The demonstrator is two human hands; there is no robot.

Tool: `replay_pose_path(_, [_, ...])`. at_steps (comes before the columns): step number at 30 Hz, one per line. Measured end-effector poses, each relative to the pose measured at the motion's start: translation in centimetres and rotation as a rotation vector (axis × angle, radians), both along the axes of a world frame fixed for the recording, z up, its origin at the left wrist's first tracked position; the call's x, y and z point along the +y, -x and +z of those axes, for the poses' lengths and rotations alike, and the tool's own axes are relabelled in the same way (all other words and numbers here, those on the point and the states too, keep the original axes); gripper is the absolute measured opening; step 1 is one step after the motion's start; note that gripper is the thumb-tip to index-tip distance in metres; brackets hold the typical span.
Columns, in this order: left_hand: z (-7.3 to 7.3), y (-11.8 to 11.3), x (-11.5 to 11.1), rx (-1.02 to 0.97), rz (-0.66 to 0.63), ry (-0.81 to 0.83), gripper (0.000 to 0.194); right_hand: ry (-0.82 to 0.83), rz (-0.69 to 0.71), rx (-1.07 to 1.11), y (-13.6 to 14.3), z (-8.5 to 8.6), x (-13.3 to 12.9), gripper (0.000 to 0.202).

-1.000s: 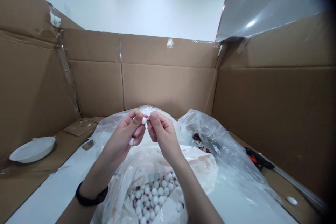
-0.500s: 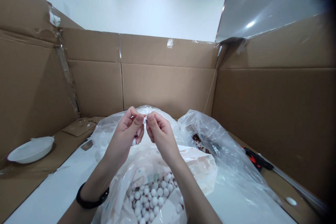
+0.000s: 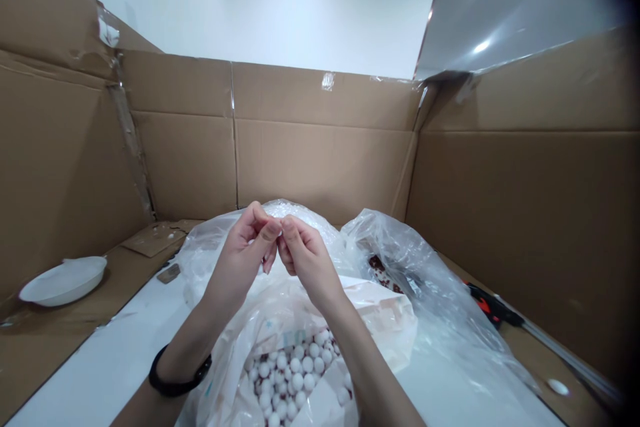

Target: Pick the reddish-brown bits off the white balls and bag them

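Note:
My left hand and my right hand meet at the fingertips, both closed in a pinch. Between them a small white ball barely shows; the fingers cover most of it. The other fingers of my left hand are curled, and what lies in that palm is hidden. Below my wrists, an open clear plastic bag holds many small white balls with dark red bits among them. A black band circles my left wrist.
Behind and right, a clear plastic bag contains dark red and white pieces. A white dish sits at left on cardboard. A black-and-red tool and a white piece lie at right. Cardboard walls enclose the white table.
My fingertips have drawn closer together and cover more of the small white ball. The white ball seen below my left fingers earlier is now out of sight. The view has shifted slightly.

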State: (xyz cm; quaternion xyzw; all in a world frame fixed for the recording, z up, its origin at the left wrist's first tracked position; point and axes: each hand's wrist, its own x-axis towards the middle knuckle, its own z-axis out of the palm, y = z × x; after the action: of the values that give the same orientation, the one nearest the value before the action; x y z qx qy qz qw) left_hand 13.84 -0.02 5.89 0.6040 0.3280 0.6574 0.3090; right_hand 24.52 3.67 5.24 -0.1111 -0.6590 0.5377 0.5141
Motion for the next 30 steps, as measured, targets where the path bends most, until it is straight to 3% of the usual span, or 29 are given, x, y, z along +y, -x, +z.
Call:
replay_pose_path(5, [-0.1, -0.3, 0.1, 0.009, 0.042, -0.008, 0.031, 0.098, 0.016, 0.072, 0.6, -0.2, -0.2, 0.043])
replay_pose_path(8, [0.1, -0.1, -0.3, 0.009, 0.069, -0.006, 0.026, 0.351, 0.179, 0.269, 0.7, -0.2, 0.1, 0.04])
replay_pose_path(10, [0.5, 0.2, -0.9, 0.062, 0.012, 0.017, 0.022, 0.572, 0.265, 0.485, 0.3, -0.1, 0.8, 0.037])
replay_pose_path(14, [1.5, 0.7, -2.6, 0.522, -0.182, 0.112, 0.017, 0.977, 0.31, 0.846, -1.0, 0.3, 2.4, 0.039])
replay_pose_path(17, [1.8, 0.5, -3.2, 0.845, -0.309, 0.128, 0.02, 1.093, 0.338, 0.967, -1.5, 0.6, 2.8, 0.034])
replay_pose_path(19, [1.7, 0.2, -3.0, 0.912, -0.326, 0.113, 0.024, 1.151, 0.357, 0.982, -1.6, 0.7, 2.5, 0.028])
replay_pose_path(21, [1.6, 0.0, -2.6, 0.903, -0.201, 0.083, 0.026, 1.197, 0.337, 0.939, -1.4, 0.8, 2.0, 0.028])
replay_pose_path(25, [1.1, 0.2, -1.4, 0.825, 0.206, -0.01, 0.025, 1.176, 0.329, 0.854, -1.0, 0.8, 1.3, 0.037])
replay_pose_path(30, [0.7, 0.6, -0.5, 0.934, 0.39, -0.038, 0.018, 1.078, 0.394, 0.788, -0.3, 0.2, 1.0, 0.046])
